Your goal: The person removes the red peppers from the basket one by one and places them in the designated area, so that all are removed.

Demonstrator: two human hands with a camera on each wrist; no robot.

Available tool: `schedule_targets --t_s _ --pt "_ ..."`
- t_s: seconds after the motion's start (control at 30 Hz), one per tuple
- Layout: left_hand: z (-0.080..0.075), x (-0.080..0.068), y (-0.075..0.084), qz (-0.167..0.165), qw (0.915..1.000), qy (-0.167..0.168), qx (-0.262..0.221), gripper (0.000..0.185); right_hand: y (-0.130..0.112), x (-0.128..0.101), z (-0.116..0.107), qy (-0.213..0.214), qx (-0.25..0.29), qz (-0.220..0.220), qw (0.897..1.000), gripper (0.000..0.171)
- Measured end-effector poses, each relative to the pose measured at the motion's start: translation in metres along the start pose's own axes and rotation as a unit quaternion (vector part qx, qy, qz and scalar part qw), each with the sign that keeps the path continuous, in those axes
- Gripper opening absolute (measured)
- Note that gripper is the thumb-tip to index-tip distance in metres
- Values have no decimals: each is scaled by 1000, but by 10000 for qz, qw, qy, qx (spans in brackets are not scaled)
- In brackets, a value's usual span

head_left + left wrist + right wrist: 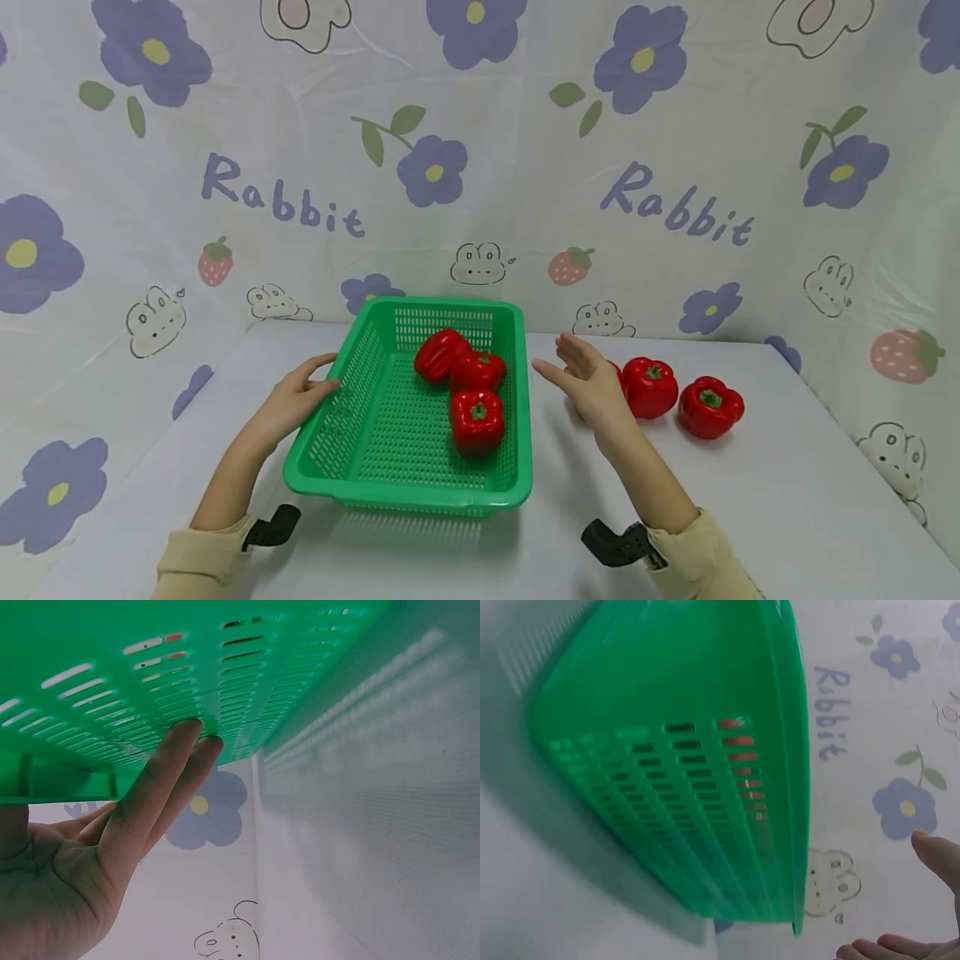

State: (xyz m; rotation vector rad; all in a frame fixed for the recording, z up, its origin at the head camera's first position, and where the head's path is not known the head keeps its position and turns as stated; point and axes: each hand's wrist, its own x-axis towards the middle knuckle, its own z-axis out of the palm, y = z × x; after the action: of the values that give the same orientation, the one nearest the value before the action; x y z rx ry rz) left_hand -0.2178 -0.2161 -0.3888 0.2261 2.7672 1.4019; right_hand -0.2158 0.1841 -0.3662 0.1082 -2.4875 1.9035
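1. A green basket (pixel 360 433) sits on the white bench (pixel 787 500), roughly in the middle, in front of a flowered cloth backdrop (pixel 525 167).
2. The left hand (pixel 296 400) rests against the basket's left wall, its straight fingers (pixel 169 769) laid flat on the slotted plastic and its thumb over the rim.
3. The right hand (pixel 588 379) hovers just right of the basket, released and flat, palm turned towards it, not touching it.
4. Three red peppers (pixel 477 419) lie inside the basket, bunched towards its right side.
5. Two more red peppers (pixel 709 406) stand on the bench just right of the right hand; a third is mostly hidden behind that hand.
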Motion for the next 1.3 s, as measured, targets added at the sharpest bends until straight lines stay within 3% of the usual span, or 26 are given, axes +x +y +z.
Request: schedule_targets --t_s 0.27,0.7,1.07,1.3 --pt "1 5 -3 -9 10000 -23 -28 60 -10 -5 28 -406 83 19 9991 76" --pt "1 1 2 -9 9999 -68 -74 61 -23 -20 61 -745 45 210 9970 79" --pt "-1 0 -1 -9 9999 -76 -105 61 -23 -25 96 -401 -188 420 9981 98" --pt "0 -1 -2 192 9998 6 -33 62 -23 -21 104 -273 -208 366 9987 93"
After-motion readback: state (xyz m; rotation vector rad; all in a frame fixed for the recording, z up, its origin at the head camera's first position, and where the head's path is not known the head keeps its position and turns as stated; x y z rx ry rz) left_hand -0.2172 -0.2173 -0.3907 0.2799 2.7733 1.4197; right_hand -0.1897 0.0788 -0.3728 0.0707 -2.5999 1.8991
